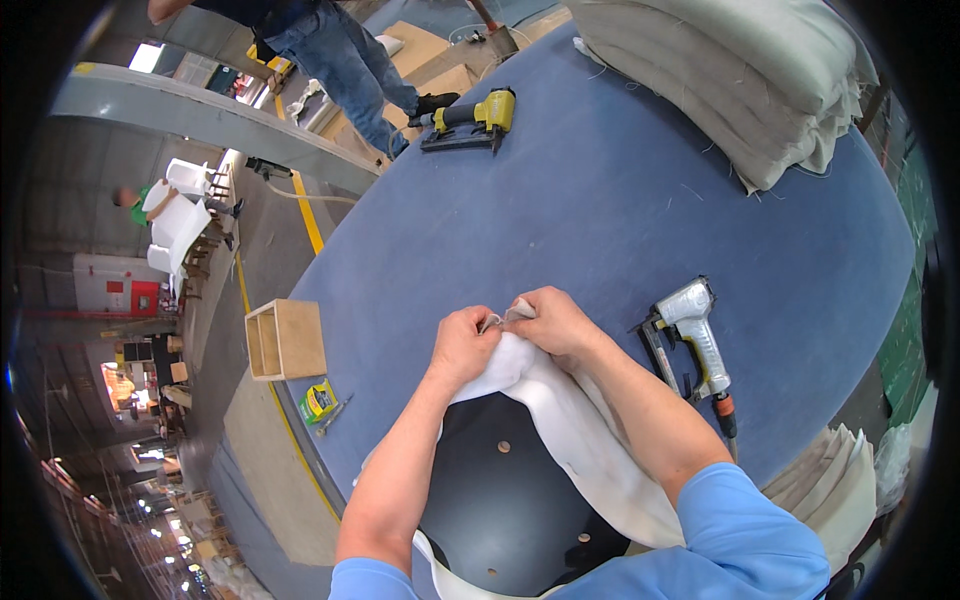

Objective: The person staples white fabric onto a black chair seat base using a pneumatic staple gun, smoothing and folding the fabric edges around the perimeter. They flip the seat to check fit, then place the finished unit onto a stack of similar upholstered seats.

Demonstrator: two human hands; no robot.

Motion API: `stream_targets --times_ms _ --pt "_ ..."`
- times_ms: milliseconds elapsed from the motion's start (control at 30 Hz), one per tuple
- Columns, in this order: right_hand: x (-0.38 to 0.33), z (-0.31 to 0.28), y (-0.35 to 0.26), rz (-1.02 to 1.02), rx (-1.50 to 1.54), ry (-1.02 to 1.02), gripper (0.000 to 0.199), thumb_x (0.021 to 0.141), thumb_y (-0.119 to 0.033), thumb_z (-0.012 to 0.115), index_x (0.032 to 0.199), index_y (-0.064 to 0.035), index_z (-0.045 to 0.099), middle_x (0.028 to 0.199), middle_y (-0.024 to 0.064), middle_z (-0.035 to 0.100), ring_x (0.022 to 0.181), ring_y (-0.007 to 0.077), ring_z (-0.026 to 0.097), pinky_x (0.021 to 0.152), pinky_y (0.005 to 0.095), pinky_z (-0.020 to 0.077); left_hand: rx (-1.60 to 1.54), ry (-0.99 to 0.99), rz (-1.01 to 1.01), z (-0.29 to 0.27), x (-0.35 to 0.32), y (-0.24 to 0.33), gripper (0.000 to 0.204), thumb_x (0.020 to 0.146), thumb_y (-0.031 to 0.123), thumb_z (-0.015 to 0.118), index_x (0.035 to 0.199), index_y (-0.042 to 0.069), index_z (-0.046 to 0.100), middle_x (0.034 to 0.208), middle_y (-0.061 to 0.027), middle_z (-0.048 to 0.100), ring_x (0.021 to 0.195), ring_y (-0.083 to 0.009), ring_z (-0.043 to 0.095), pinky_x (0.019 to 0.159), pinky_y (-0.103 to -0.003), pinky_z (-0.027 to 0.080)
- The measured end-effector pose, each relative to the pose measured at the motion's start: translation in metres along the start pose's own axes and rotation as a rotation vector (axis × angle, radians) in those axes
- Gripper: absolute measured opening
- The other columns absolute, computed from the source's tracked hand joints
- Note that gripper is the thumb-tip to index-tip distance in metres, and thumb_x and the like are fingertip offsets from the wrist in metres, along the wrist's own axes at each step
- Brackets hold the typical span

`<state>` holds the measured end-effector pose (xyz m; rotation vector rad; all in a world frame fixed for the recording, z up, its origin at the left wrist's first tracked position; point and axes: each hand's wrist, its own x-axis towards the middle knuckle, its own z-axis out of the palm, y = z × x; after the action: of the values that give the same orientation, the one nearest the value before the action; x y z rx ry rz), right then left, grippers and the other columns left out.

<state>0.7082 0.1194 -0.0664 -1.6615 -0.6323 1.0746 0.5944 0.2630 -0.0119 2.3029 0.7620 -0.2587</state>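
Observation:
Both my hands work at the far edge of a black curved shell panel with a few round holes in it. White padded fabric wraps around the panel's rim. My left hand pinches a fold of this fabric at the edge. Close beside it, my right hand grips another bit of the fabric between thumb and fingers. The two hands nearly meet over the bunched cloth. On the table to the right of my right forearm lies a silver staple gun with an orange hose fitting.
The blue covered table also bears a yellow and black staple gun, stacked beige cushions, a small green and yellow box and an open wooden box. Folded fabric lies at right. A person in jeans stands beyond.

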Motion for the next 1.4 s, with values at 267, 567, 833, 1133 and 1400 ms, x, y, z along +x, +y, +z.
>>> stream_targets --times_ms 267,567,833,1133,1400 --pt "-0.015 0.011 0.026 -0.374 -0.154 0.244 0.010 0.087 -0.009 0.068 0.094 -0.0036 0.073 0.091 0.0152 0.068 0.086 0.0356 0.066 0.075 0.0447 0.0523 0.095 0.036 0.246 0.006 -0.007 0.003 0.011 0.090 0.009 0.064 0.096 0.002 0.071 0.091 -0.0170 0.069 0.081 -0.0340 0.068 0.071 -0.041 0.052" --pt "-0.042 0.028 0.038 -0.472 0.012 0.322 0.031 0.077 0.010 0.067 0.100 -0.0089 0.076 0.097 0.0065 0.068 0.092 0.0262 0.068 0.076 0.0371 0.0558 -0.086 0.237 0.413 0.020 -0.041 -0.007 0.021 0.084 -0.008 0.062 0.102 0.001 0.072 0.100 -0.0138 0.074 0.091 -0.0287 0.073 0.082 -0.035 0.057" --pt "-0.034 0.027 0.044 -0.551 -0.024 0.274 0.033 0.077 0.010 0.067 0.103 -0.0083 0.077 0.109 0.0049 0.073 0.102 0.0263 0.069 0.084 0.0365 0.0574 -0.248 0.206 0.255 0.028 -0.041 -0.019 0.016 0.091 -0.005 0.062 0.102 0.000 0.072 0.100 -0.0125 0.075 0.091 -0.0232 0.072 0.081 -0.033 0.056" --pt "-0.039 0.022 0.049 -0.589 0.008 0.199 0.034 0.077 0.008 0.069 0.107 -0.0050 0.076 0.114 0.0070 0.074 0.103 0.0265 0.070 0.087 0.0372 0.0570 -0.327 0.141 0.228 0.028 -0.044 -0.027 0.015 0.094 -0.005 0.061 0.105 -0.001 0.070 0.107 -0.0143 0.075 0.095 -0.0228 0.072 0.086 -0.032 0.056" --pt "-0.039 0.020 0.047 -0.575 -0.003 0.174 0.034 0.077 0.007 0.071 0.109 -0.0039 0.076 0.114 0.0082 0.074 0.105 0.0267 0.070 0.089 0.0372 0.0570 -0.404 0.115 0.215 0.030 -0.041 -0.029 0.017 0.090 -0.004 0.062 0.105 0.001 0.068 0.106 -0.0139 0.075 0.096 -0.0269 0.073 0.085 -0.035 0.057"
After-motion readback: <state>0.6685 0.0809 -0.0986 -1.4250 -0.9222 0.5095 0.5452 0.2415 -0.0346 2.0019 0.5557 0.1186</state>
